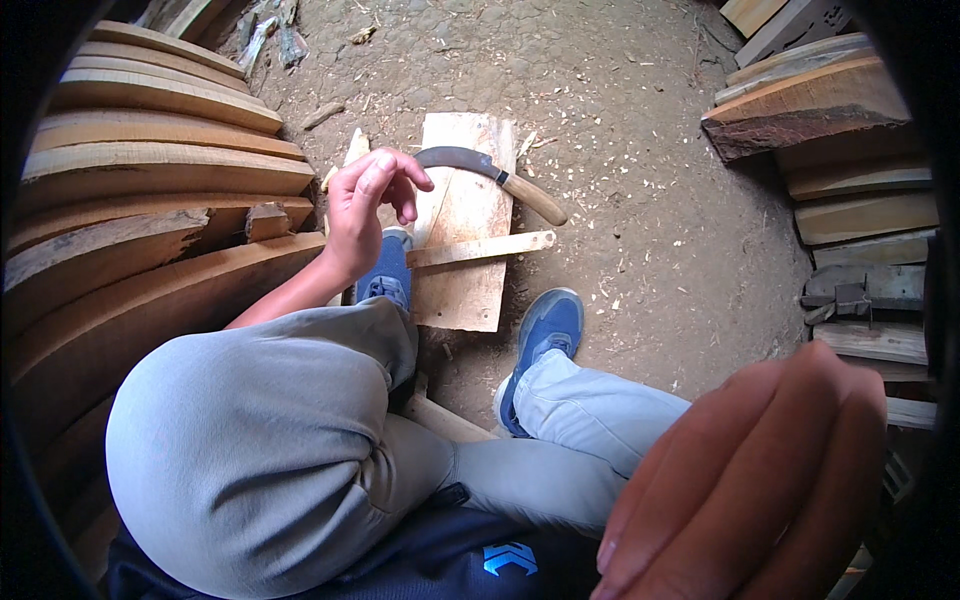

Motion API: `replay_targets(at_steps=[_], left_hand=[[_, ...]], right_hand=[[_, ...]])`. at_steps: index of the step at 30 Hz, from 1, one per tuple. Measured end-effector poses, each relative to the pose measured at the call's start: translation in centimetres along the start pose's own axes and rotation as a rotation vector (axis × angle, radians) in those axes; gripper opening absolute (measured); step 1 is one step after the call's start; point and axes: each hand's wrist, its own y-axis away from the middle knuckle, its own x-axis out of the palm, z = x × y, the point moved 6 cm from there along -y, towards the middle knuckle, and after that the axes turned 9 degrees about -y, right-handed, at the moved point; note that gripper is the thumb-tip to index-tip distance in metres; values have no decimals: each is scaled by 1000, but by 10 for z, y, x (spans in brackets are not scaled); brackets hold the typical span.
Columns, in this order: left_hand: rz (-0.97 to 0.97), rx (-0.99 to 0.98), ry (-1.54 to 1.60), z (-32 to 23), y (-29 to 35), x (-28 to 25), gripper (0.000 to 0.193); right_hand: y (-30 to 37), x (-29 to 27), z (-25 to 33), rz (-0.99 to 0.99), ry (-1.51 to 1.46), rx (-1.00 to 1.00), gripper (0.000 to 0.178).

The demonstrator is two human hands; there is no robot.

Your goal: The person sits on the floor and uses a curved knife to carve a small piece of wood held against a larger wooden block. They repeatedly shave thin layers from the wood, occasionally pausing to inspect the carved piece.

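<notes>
My left hand (365, 200) is raised over the left shoe, its fingers curled in loosely, with nothing seen in them. Just to its right, a curved-blade hand knife (480, 163) with a wooden handle (534, 197) lies across a pale wooden board (465, 290) on the ground. Nearer to me, a narrow wood strip (480, 250) with a hole at its right end lies across the same board. My right hand (750, 480) looms large and close at the lower right, fingers pressed together and bent; whatever they may hold is hidden.
Curved timber planks (170, 165) are stacked along the left side. More cut wood (815, 105) is piled on the right, with a metal fitting (850, 298) beside it. Wood chips litter the dirt floor (650, 200). My blue shoes (552, 322) flank the board.
</notes>
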Motion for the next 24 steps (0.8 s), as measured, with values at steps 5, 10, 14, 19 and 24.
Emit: replay_targets(at_steps=[5,10,14,19,24], left_hand=[[9,11,-3,0,0,0,46],[12,1,10,2,0,-1,46],[36,2,-11,0,0,2,42],[84,-23,-55,-1,1,4,43],[91,-37,-42,1,2,5,43]], right_hand=[[-2,-1,-1,-10,10,8,28],[-6,-8,-4,-82,58,53,29],[-5,-42,-22,-385,241,232,30],[13,-87,-57,-731,-13,333,34],[20,-93,-60,-705,67,351,37]])
